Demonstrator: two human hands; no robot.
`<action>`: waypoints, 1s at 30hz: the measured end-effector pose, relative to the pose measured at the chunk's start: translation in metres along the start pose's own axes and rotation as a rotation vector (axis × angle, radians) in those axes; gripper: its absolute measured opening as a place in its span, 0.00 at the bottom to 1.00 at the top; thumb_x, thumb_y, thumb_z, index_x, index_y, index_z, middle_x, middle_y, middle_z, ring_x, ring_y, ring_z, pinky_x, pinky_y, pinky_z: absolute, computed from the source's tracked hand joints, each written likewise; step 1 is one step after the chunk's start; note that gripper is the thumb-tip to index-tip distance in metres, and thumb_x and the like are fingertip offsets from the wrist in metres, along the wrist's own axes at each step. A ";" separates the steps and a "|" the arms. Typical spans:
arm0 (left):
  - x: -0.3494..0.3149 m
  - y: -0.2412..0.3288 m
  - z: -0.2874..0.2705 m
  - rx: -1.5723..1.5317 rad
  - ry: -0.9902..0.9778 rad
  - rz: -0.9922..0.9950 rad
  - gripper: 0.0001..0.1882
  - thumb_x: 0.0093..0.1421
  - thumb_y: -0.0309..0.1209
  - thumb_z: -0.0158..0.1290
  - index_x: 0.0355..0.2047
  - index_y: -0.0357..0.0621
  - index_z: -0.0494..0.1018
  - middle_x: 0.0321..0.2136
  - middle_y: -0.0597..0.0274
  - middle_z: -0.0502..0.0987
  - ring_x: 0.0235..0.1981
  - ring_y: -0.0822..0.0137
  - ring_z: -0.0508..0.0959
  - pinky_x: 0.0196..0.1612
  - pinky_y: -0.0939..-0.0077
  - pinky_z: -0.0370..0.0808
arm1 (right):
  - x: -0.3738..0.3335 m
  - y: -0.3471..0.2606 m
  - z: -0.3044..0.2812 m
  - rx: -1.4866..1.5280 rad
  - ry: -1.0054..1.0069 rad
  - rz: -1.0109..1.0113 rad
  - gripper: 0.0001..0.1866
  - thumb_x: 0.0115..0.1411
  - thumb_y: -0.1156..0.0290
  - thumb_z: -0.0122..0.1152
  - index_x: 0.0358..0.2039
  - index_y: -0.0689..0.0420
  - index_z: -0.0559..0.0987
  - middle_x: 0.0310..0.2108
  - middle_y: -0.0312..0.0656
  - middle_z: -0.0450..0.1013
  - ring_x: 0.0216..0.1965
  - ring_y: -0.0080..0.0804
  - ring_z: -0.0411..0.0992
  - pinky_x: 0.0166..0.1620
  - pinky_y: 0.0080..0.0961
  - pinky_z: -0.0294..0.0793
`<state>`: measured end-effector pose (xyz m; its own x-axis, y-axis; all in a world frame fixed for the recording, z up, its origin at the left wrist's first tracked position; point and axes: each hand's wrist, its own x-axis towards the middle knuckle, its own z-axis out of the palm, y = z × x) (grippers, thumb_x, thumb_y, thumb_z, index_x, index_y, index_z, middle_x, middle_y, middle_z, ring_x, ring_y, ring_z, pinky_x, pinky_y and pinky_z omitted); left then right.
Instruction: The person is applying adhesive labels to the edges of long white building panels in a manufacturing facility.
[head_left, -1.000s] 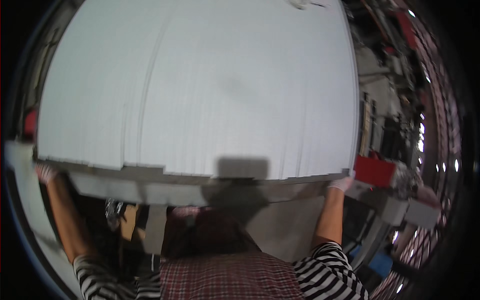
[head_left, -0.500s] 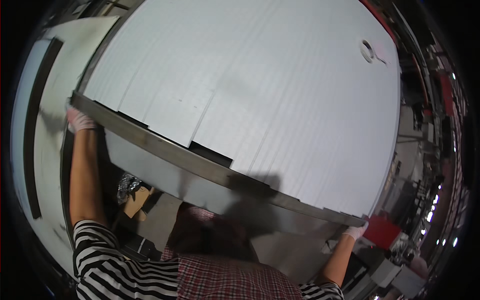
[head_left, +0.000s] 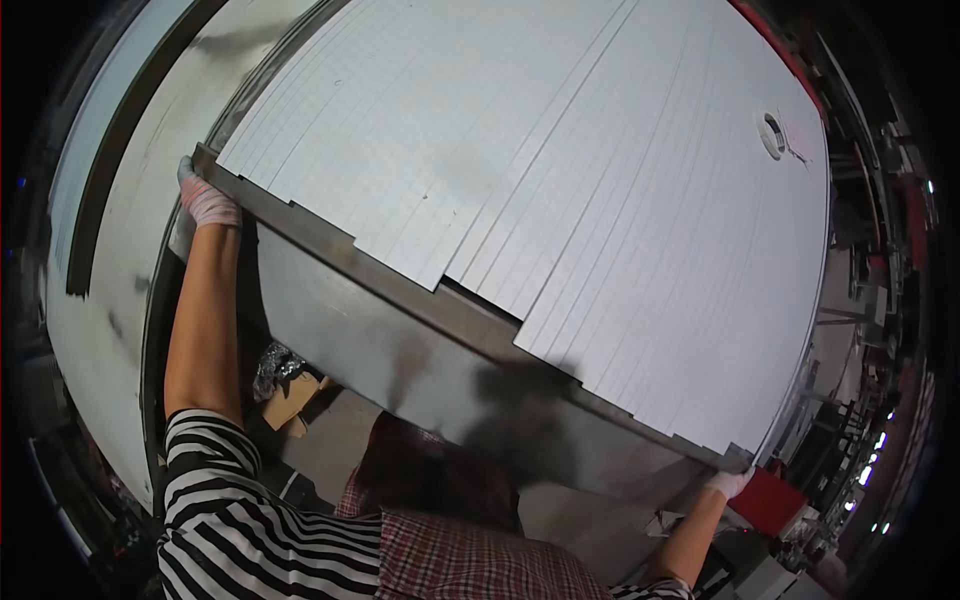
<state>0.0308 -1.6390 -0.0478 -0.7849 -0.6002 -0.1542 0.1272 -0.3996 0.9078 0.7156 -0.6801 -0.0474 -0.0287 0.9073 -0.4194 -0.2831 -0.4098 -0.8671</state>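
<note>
A long grey metal strip (head_left: 480,330) runs slantwise across the front of a broad white ribbed surface (head_left: 600,200). My left hand (head_left: 210,203), in a pale pinkish glove, is closed round the strip's far left end. At its right, nearer end, my gloved right hand (head_left: 731,484) grips the corner; its fingers are partly hidden. The white surface's front edge is stepped, and its uneven ends lie over the strip, with a narrow dark gap near the middle. Below the strip hangs a smooth grey metal face (head_left: 330,310) bearing my shadow.
A pale board (head_left: 140,200) with a dark bar (head_left: 100,215) stands to the left. Under the grey face lie brown cardboard (head_left: 290,402) and crumpled shiny wrapping (head_left: 277,368). A red box (head_left: 768,503) is beyond my right hand. A round hole (head_left: 771,136) pierces the white surface.
The view has turned, so both hands and the strip sit farther right. The dark gap between the strip and the stepped white edge looks narrower. Both hands keep their hold.
</note>
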 end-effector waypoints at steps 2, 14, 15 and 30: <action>-0.004 0.023 -0.007 0.031 0.069 0.080 0.24 0.65 0.48 0.42 0.43 0.41 0.76 0.35 0.56 0.80 0.37 0.60 0.79 0.46 0.66 0.75 | -0.035 0.028 0.035 0.089 0.125 0.022 0.25 0.66 0.51 0.46 0.53 0.56 0.75 0.52 0.45 0.73 0.53 0.42 0.69 0.59 0.45 0.66; -0.056 0.023 0.009 -0.261 0.053 -0.231 0.20 0.61 0.48 0.47 0.37 0.44 0.77 0.37 0.55 0.80 0.38 0.55 0.80 0.47 0.59 0.77 | -0.073 -0.025 -0.044 -0.116 0.335 -0.103 0.30 0.65 0.49 0.48 0.58 0.59 0.72 0.59 0.46 0.69 0.56 0.46 0.69 0.62 0.41 0.64; -0.064 0.022 0.015 -0.235 0.045 -0.199 0.21 0.61 0.48 0.47 0.37 0.44 0.77 0.37 0.55 0.80 0.38 0.54 0.80 0.48 0.59 0.77 | -0.072 -0.028 -0.045 -0.150 0.285 -0.168 0.30 0.65 0.49 0.48 0.57 0.59 0.73 0.58 0.46 0.70 0.56 0.46 0.69 0.61 0.41 0.65; 0.011 -0.043 -0.001 0.074 0.130 0.054 0.20 0.60 0.48 0.51 0.38 0.43 0.75 0.33 0.61 0.76 0.35 0.65 0.74 0.43 0.68 0.72 | 0.014 -0.067 -0.031 -0.526 0.020 -0.497 0.22 0.69 0.58 0.47 0.52 0.63 0.75 0.48 0.44 0.75 0.45 0.37 0.73 0.54 0.33 0.73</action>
<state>0.0168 -1.6290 -0.0887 -0.6922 -0.7062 -0.1488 0.1189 -0.3150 0.9416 0.7637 -0.6426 -0.0032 0.0028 0.9984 0.0571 0.2412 0.0547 -0.9689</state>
